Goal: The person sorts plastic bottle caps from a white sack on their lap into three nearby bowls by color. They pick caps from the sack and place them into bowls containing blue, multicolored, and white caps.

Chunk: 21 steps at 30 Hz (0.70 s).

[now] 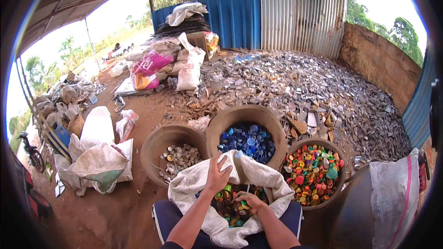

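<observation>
A white woven sack (194, 198) lies across my lap with its mouth rolled back. Inside are mixed bottle caps (235, 222) in green, yellow, red and dark colours. My left hand (218, 175) is raised at the sack's far left rim, fingers stretched out and holding nothing. A light blue cap (238, 154) shows by the far rim; whether it touches the sack is unclear. Down in the sack, my right hand (250, 201) has its fingers curled around a yellow-green bottle cap (244, 204) among the others.
Beyond the sack stand a tub of white caps (152, 150), a tub of blue caps (267, 116) and a tub of red, orange, yellow and green caps (340, 182). A barrel (353, 203) stands right under a grey sack (392, 198). Plastic scrap (318, 92) covers the ground behind.
</observation>
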Motion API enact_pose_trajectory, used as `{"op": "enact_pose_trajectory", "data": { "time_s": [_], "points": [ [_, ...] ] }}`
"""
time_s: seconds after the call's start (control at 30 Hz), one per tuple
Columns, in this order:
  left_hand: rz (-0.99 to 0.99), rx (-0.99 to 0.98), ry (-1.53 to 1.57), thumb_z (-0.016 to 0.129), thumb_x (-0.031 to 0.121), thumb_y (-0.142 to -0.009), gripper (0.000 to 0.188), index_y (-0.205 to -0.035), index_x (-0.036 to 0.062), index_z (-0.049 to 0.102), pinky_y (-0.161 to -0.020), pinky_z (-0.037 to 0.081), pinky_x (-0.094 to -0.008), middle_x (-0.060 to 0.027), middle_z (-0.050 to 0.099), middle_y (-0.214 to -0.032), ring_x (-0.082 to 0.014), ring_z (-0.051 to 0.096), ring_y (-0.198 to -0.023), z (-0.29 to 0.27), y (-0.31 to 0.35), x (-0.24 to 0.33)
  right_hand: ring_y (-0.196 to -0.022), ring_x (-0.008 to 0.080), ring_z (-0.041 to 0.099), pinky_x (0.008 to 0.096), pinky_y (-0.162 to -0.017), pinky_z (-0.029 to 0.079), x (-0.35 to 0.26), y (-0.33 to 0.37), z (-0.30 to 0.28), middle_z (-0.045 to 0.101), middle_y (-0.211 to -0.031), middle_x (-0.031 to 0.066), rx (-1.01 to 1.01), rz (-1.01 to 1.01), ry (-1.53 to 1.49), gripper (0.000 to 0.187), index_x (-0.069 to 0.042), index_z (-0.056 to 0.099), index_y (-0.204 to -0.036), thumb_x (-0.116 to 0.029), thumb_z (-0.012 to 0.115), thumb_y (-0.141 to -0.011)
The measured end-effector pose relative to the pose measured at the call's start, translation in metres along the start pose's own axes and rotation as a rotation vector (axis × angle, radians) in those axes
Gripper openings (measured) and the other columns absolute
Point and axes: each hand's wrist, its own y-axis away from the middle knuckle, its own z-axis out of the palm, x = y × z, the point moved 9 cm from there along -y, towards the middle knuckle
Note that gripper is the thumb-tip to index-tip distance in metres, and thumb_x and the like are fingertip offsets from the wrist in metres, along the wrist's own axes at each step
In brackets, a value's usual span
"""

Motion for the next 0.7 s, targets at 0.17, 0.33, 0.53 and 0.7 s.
{"op": "enact_pose_trajectory", "data": {
  "time_s": [0.17, 0.33, 0.53, 0.7],
  "points": [
    [0.015, -0.039, -0.171, 0.061, 0.002, -0.085, 0.057, -0.134, 0.0003, 0.033, -0.092, 0.049, -0.0364, -0.0152, 0.034, -0.135, -0.029, 0.043, -0.126, 0.017, 0.013, -0.011, -0.076, 0.0174, 0.061, 0.033, -0.058, 0.054, -0.011, 0.008, -0.007, 0.061, -0.088, 0.0063, 0.055, -0.057, -0.035, 0.018, -0.006, 0.058, -0.099, -0.007, 0.06, -0.081],
    [-0.137, -0.176, -0.467, 0.067, 0.014, -0.084, 0.035, -0.113, -0.0017, 0.057, -0.076, 0.052, -0.0304, -0.0134, 0.057, -0.107, -0.0206, 0.06, -0.099, 0.017, 0.074, -0.03, -0.077, 0.0168, 0.06, 0.0317, -0.067, 0.054, -0.02, 0.011, -0.002, 0.059, -0.086, 0.0058, 0.055, -0.099, 0.045, 0.016, -0.005, 0.059, -0.099, -0.009, 0.058, -0.083],
    [-0.013, -0.287, -0.615, 0.062, 0.021, -0.086, 0.029, -0.102, -0.0026, 0.061, -0.077, 0.047, -0.0353, -0.016, 0.059, -0.092, -0.0291, 0.059, -0.087, 0.032, 0.083, -0.039, -0.091, 0.015, 0.059, 0.0301, -0.079, 0.048, 0.0, -0.002, 0.002, 0.063, -0.1, 0.0053, 0.049, -0.169, 0.472, 0.023, -0.005, 0.061, -0.11, -0.013, 0.053, -0.09],
    [-0.083, -0.006, -0.28, 0.053, 0.014, -0.094, 0.017, -0.094, -0.0021, 0.057, -0.071, 0.048, -0.0306, -0.0092, 0.057, -0.088, -0.018, 0.059, -0.083, 0.013, 0.076, -0.034, -0.086, 0.0162, 0.059, 0.0283, -0.075, 0.048, 0.002, 0.01, 0.025, 0.062, -0.097, 0.0066, -0.044, 0.006, 0.433, 0.029, -0.004, 0.061, -0.11, -0.011, 0.058, -0.082]
  ]
}}
